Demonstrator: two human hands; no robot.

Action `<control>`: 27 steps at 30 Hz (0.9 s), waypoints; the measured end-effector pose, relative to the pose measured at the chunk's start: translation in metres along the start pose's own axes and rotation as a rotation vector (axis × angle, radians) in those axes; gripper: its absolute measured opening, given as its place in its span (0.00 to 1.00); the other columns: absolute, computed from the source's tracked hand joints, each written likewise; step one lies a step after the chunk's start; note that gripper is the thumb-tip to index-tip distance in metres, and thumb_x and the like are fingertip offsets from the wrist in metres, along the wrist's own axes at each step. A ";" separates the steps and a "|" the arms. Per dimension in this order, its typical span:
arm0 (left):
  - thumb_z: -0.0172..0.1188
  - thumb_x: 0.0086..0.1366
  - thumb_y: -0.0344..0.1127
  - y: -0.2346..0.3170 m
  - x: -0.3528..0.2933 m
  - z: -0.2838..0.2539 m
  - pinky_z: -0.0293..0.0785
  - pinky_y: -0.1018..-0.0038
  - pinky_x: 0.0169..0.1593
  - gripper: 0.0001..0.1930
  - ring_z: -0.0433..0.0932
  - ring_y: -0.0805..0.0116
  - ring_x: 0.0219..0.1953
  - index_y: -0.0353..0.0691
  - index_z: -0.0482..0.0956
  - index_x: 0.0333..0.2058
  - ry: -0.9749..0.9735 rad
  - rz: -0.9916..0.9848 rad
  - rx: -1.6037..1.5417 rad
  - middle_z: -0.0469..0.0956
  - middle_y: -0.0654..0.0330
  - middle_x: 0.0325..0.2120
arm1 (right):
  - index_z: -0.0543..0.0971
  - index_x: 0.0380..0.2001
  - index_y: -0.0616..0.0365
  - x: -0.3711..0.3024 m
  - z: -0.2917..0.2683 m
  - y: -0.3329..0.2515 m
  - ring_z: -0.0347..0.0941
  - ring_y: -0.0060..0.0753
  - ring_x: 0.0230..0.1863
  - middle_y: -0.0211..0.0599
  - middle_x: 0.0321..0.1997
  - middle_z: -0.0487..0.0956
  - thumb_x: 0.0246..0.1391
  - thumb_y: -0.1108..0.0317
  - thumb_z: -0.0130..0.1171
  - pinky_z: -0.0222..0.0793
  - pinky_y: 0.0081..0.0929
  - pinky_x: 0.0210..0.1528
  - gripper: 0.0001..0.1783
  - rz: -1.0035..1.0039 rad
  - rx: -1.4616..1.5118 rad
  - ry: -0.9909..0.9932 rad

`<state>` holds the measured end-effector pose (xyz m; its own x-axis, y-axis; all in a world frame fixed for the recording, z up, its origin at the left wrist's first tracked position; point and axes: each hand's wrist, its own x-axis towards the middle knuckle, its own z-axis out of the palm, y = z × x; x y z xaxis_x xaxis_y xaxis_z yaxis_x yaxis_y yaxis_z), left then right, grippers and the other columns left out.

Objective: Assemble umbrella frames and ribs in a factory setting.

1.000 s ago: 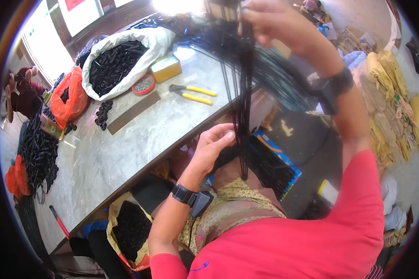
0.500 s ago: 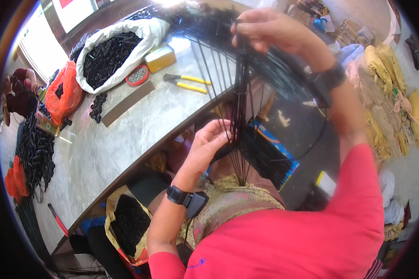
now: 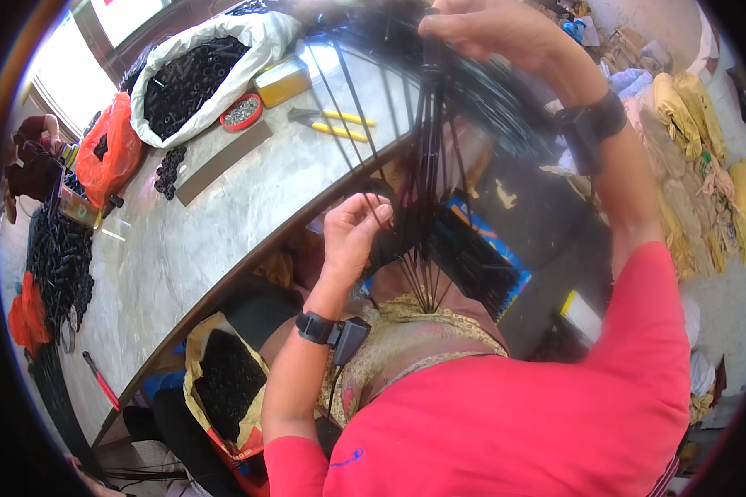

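Observation:
A black umbrella frame (image 3: 428, 141) stands upright in front of me, its thin ribs partly fanned out and their lower ends resting near my lap. My right hand (image 3: 493, 35) is closed around the top end of its shaft. Left of the frame, my left hand (image 3: 350, 236) pinches one thin rib (image 3: 370, 197) between thumb and fingertips, drawn apart from the bundle. Each wrist wears a black strap with a small dark box. The middle of the frame is a dense tangle, so its joints cannot be made out.
On the grey table (image 3: 249, 178) are a white sack (image 3: 269, 41) of black tubular parts, a red dish (image 3: 242, 112) of small metal pieces, yellow-handled pliers (image 3: 340, 126) and a dark flat bar (image 3: 224, 163). An open bag (image 3: 192, 364) of black pieces stands below the table edge.
My left hand has moved left and slightly up with a rib, away from the bundle. My right hand and the frame's top have risen a little. More ribs are spread.

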<state>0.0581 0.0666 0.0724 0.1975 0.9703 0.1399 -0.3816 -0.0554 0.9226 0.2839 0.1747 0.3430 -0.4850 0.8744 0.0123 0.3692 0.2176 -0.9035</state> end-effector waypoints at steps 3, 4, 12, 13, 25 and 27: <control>0.61 0.64 0.22 -0.006 0.003 -0.006 0.75 0.77 0.40 0.01 0.78 0.75 0.33 0.34 0.79 0.34 0.015 0.010 0.019 0.81 0.60 0.34 | 0.81 0.30 0.57 0.000 0.000 0.001 0.70 0.12 0.18 0.23 0.20 0.77 0.57 0.62 0.68 0.63 0.11 0.19 0.10 -0.011 0.006 -0.036; 0.61 0.64 0.22 -0.005 0.003 -0.003 0.74 0.78 0.39 0.01 0.77 0.75 0.32 0.33 0.80 0.34 0.039 -0.004 0.005 0.81 0.61 0.34 | 0.81 0.30 0.57 -0.001 -0.002 0.001 0.70 0.12 0.18 0.23 0.20 0.77 0.56 0.63 0.69 0.63 0.11 0.19 0.10 -0.019 0.062 -0.086; 0.64 0.63 0.28 -0.019 0.012 -0.028 0.73 0.80 0.35 0.07 0.77 0.77 0.28 0.33 0.82 0.39 0.184 -0.060 0.017 0.81 0.63 0.27 | 0.81 0.29 0.58 -0.005 0.013 0.000 0.71 0.12 0.18 0.25 0.20 0.78 0.56 0.63 0.69 0.65 0.11 0.20 0.10 0.001 -0.050 -0.064; 0.63 0.64 0.27 -0.019 0.012 -0.027 0.74 0.80 0.35 0.07 0.77 0.76 0.27 0.32 0.82 0.39 0.191 -0.064 0.007 0.81 0.62 0.26 | 0.81 0.30 0.59 -0.004 0.011 0.006 0.71 0.12 0.18 0.26 0.20 0.78 0.56 0.63 0.68 0.65 0.11 0.19 0.10 0.003 -0.182 0.052; 0.42 0.68 0.70 -0.038 -0.008 -0.028 0.74 0.66 0.53 0.44 0.76 0.58 0.54 0.32 0.60 0.64 0.169 -0.335 -0.363 0.76 0.50 0.50 | 0.81 0.32 0.59 -0.005 -0.003 0.029 0.71 0.14 0.18 0.26 0.21 0.78 0.58 0.66 0.66 0.66 0.11 0.21 0.08 0.045 0.104 -0.020; 0.41 0.64 0.76 -0.041 -0.014 -0.031 0.74 0.65 0.55 0.48 0.74 0.57 0.56 0.35 0.59 0.64 0.145 -0.365 -0.371 0.74 0.50 0.54 | 0.81 0.32 0.59 -0.012 -0.010 0.032 0.71 0.14 0.18 0.26 0.21 0.78 0.58 0.66 0.66 0.66 0.11 0.20 0.08 0.068 0.090 0.006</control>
<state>0.0433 0.0625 0.0214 0.2603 0.9349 -0.2414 -0.6101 0.3530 0.7094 0.3097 0.1754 0.3185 -0.4564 0.8884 -0.0484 0.3288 0.1179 -0.9370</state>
